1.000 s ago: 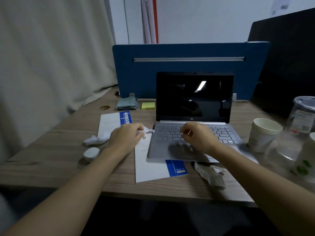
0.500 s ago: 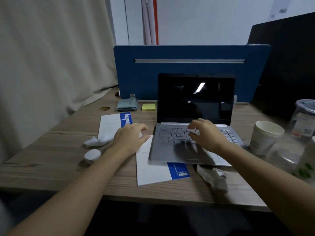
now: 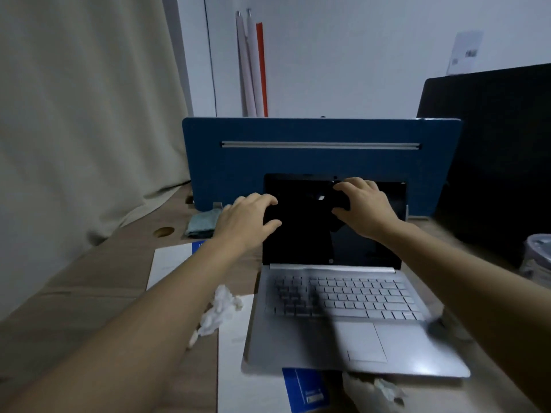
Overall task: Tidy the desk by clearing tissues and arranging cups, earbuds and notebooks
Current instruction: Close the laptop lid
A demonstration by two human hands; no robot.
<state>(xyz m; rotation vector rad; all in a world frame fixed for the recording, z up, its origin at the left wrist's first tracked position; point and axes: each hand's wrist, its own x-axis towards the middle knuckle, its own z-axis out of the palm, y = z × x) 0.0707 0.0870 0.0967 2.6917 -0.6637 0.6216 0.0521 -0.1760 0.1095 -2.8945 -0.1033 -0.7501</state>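
Note:
An open silver laptop [image 3: 343, 299] stands in the middle of the wooden desk [image 3: 98, 296]. My left hand [image 3: 247, 216] grips the left edge of its dark screen [image 3: 310, 242], thumb in front. Near the top edge, my right hand [image 3: 365, 207] holds the screen, fingers at the rim. A crumpled white tissue [image 3: 219, 311] lies beside my left forearm on a white notebook with a blue strip [image 3: 253, 368], which is partly under the laptop. A second tissue [image 3: 372, 389] lies at the laptop's front edge. Another white notebook [image 3: 170, 263] lies further back on the left.
A blue divider panel [image 3: 322, 132] closes the back of the desk. A folded blue-green cloth [image 3: 202, 223] and a cable hole [image 3: 163, 232] sit at the back left. A clear plastic jar [image 3: 539, 257] shows at the right edge, a black panel [image 3: 492, 159] behind it.
Both hands left the keyboard area and rose to the laptop screen. The left hand let go of the tissue, which now lies on the notebook. The view moved closer.

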